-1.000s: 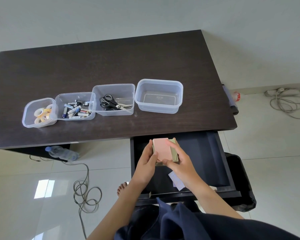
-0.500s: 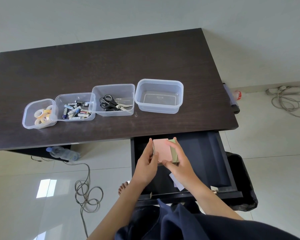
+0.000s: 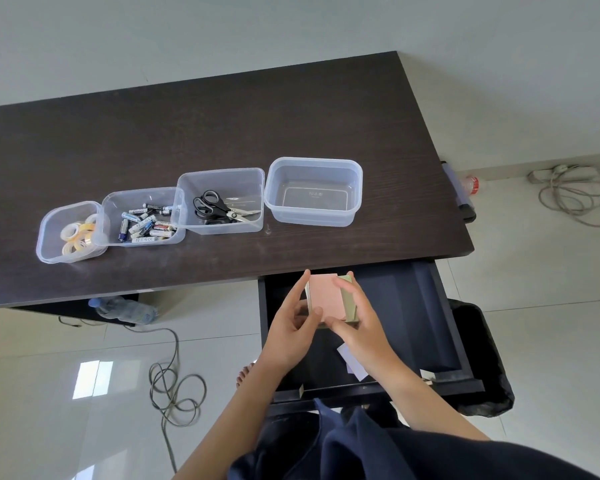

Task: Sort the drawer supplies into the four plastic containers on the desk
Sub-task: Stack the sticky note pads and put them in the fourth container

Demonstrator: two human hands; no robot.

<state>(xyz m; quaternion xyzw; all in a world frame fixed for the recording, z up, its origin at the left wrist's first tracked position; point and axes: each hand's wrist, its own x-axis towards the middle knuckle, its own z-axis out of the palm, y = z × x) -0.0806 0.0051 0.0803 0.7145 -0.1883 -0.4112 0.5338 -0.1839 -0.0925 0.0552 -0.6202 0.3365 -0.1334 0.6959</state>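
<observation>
Both hands hold a stack of sticky note pads [image 3: 328, 299], pink on top and greenish below, above the open dark drawer [image 3: 413, 306]. My left hand [image 3: 291, 327] grips the stack's left side and my right hand [image 3: 357, 323] grips its right side. On the desk [image 3: 222, 116] stands a row of clear containers: one with tape rolls [image 3: 71, 233], one with batteries [image 3: 142, 220], one with scissors [image 3: 222, 202], and an empty one [image 3: 314, 192] at the right. A loose white paper slip [image 3: 352, 365] lies in the drawer.
A black bin bag [image 3: 478, 358] sits right of the drawer. On the floor lie a water bottle [image 3: 125, 310] under the desk, a cable coil [image 3: 174, 393], and a second cable coil with a power strip [image 3: 575, 192] by the wall. My bare foot [image 3: 245, 374] shows below.
Both hands have lifted the note pad stack slightly toward the desk edge. My left hand's fingers have spread along the stack's side. The containers are unmoved.
</observation>
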